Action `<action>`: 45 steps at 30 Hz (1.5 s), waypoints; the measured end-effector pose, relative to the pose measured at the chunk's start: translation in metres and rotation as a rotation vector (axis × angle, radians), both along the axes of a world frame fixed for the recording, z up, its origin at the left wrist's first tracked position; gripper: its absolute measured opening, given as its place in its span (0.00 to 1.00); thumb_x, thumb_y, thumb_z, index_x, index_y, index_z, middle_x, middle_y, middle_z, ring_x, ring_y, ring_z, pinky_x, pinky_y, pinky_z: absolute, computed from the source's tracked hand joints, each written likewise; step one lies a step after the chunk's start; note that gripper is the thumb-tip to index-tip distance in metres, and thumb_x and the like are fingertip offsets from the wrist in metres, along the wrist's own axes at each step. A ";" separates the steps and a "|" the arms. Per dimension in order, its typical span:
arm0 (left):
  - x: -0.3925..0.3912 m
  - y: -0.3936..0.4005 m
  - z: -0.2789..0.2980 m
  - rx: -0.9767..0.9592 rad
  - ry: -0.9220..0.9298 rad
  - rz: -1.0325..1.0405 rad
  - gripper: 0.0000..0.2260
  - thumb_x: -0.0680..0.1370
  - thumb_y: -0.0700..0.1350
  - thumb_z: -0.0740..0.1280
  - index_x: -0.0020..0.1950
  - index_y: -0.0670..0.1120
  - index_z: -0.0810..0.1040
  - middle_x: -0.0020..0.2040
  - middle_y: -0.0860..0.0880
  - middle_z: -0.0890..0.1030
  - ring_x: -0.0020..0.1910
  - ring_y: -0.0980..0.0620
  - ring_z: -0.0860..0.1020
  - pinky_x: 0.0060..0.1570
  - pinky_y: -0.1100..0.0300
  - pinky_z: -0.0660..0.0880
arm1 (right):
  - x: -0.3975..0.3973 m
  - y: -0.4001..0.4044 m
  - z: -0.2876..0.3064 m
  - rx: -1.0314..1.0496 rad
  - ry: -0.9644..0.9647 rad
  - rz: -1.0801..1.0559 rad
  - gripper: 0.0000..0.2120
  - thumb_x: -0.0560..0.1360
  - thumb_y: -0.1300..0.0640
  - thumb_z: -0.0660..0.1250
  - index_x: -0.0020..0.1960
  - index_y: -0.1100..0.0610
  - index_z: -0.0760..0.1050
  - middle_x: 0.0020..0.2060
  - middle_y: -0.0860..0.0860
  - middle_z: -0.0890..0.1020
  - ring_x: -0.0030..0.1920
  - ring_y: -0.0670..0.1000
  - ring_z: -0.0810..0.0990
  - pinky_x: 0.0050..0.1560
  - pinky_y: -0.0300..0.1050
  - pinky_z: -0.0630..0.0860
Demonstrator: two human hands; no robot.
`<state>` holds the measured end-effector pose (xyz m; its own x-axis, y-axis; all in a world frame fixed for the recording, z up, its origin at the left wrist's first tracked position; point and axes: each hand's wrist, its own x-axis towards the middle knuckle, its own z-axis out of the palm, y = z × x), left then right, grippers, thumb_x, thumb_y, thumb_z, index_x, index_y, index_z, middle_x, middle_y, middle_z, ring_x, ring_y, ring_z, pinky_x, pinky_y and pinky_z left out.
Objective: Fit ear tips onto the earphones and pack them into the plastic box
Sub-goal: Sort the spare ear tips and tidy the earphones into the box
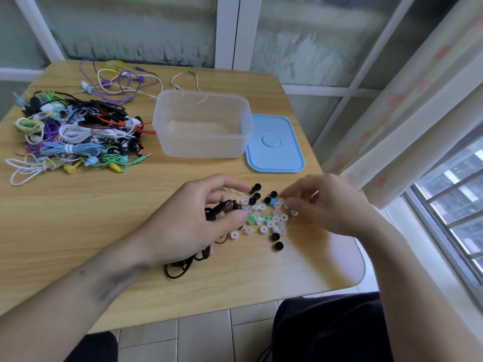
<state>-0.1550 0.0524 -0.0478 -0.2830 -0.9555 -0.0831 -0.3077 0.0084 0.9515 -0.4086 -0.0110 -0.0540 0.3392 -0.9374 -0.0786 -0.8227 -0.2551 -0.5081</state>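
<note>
My left hand [198,218] grips a black earphone [224,209] between thumb and fingers; its black cable [183,266] trails in loops toward the table's near edge. Just right of it lies a scatter of ear tips [266,218], mostly clear white, some black, green and blue. My right hand [321,202] hovers over the right side of that scatter, fingers curled down onto the clear tips; whether it pinches one is hidden. The clear plastic box [202,142] stands open and empty behind the tips.
A blue lid [277,145] lies flat right of the box. A tangled heap of coloured earphones [73,131] fills the table's left, with purple and white cables [122,82] behind it. The wooden table [78,218] ends near a curtain [407,121] and window on the right.
</note>
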 end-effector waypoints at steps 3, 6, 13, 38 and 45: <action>-0.004 0.000 0.001 0.052 0.015 0.035 0.10 0.72 0.43 0.75 0.51 0.49 0.80 0.35 0.53 0.80 0.22 0.52 0.75 0.21 0.59 0.72 | -0.004 0.003 0.005 0.001 -0.035 0.038 0.04 0.73 0.53 0.75 0.45 0.44 0.82 0.38 0.40 0.83 0.41 0.40 0.80 0.40 0.30 0.73; -0.006 -0.001 0.003 0.089 0.034 0.038 0.05 0.70 0.41 0.76 0.43 0.46 0.83 0.31 0.53 0.79 0.21 0.57 0.74 0.21 0.65 0.71 | -0.004 0.007 0.008 0.026 -0.032 0.075 0.06 0.70 0.52 0.78 0.42 0.42 0.83 0.41 0.39 0.82 0.44 0.40 0.80 0.42 0.30 0.73; -0.005 -0.002 0.003 0.057 -0.036 -0.027 0.02 0.75 0.44 0.72 0.47 0.49 0.81 0.25 0.58 0.77 0.22 0.54 0.74 0.24 0.66 0.70 | -0.004 0.009 0.008 0.003 0.039 0.109 0.03 0.70 0.50 0.78 0.42 0.44 0.86 0.46 0.39 0.78 0.46 0.35 0.75 0.42 0.25 0.68; -0.004 0.003 -0.003 0.188 0.377 -0.003 0.14 0.75 0.43 0.70 0.58 0.39 0.74 0.43 0.44 0.84 0.21 0.50 0.68 0.27 0.58 0.70 | 0.065 0.047 0.004 0.123 -1.054 -0.162 0.05 0.65 0.61 0.76 0.39 0.61 0.83 0.35 0.59 0.86 0.37 0.53 0.84 0.41 0.44 0.80; -0.004 0.003 -0.003 0.162 0.391 0.030 0.03 0.76 0.38 0.67 0.47 0.42 0.73 0.31 0.49 0.81 0.20 0.52 0.67 0.26 0.57 0.70 | 0.071 0.050 0.004 0.185 -1.098 -0.141 0.04 0.67 0.61 0.74 0.41 0.62 0.83 0.31 0.59 0.83 0.33 0.52 0.82 0.40 0.40 0.77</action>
